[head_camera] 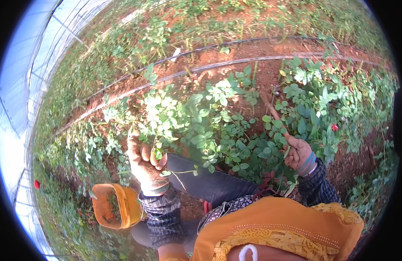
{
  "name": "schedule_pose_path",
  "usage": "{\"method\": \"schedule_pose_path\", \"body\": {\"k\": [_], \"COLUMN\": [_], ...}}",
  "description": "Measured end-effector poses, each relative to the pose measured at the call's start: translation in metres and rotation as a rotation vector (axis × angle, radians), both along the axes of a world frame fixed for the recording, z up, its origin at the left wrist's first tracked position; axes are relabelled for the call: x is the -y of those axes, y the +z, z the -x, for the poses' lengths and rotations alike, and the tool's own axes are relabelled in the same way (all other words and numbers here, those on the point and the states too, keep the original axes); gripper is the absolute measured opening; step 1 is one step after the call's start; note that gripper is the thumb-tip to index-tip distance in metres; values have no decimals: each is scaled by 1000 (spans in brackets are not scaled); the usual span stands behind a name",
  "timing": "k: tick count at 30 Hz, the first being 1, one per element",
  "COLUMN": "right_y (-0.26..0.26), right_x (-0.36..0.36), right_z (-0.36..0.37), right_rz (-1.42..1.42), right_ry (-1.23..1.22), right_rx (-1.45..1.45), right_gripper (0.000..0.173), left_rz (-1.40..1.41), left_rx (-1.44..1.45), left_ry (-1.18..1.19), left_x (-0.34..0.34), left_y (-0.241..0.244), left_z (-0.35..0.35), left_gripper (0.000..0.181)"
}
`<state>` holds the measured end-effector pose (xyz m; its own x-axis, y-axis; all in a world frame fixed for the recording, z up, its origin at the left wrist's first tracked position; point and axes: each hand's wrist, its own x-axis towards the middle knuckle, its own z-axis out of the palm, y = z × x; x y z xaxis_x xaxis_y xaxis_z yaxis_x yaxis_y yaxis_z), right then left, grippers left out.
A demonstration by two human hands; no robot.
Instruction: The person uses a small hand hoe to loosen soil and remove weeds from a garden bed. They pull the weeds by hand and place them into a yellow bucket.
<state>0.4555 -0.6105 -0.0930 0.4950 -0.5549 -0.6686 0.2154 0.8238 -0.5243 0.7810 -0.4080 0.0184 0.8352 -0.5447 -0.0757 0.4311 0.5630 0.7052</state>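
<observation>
My left hand, in a soiled work glove, is curled around a thin leafy sprig. Part of the sprig trails out past the thumb towards my knee. My right hand, also gloved, grips the reddish-brown handle of a hand tool. That handle slants up and left towards the soil; the working end is not clearly visible among the leaves. Between my hands grow leafy rose bushes, their leaves close to both gloves. A green stem lies against the fingers of my right hand.
A yellow plastic bucket lies on its side beside my left forearm, some debris inside. Irrigation pipes run along the red soil beyond the bushes. More plant rows stand behind them. Plastic greenhouse sheeting rises at left. My bent leg is below the leaves.
</observation>
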Motion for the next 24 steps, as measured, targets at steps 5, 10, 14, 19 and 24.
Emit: {"method": "schedule_pose_path", "body": {"k": [5,10,14,19,24], "right_y": [78,98,95,69,31], "right_x": [-33,-83,-113,-159,-202], "right_z": [-26,-118,-210,-336,-465], "right_rz": [-465,-237,307,659,749], "right_ry": [-85,234,642,958,1183], "right_rx": [1128,922,561,316,-70], "right_gripper": [52,49,53,49,36], "left_rz": [-148,5,-76,-1106,-2512], "left_rx": [-13,-71,118,365,287], "left_ry": [427,702,1001,1156,319], "left_x": [-91,-191,-271,-444,-452], "left_y": [-4,-26,-21,-93,-116], "left_z": [-49,-86,-127,-213,-268], "left_gripper": [18,20,32,58,53]}}
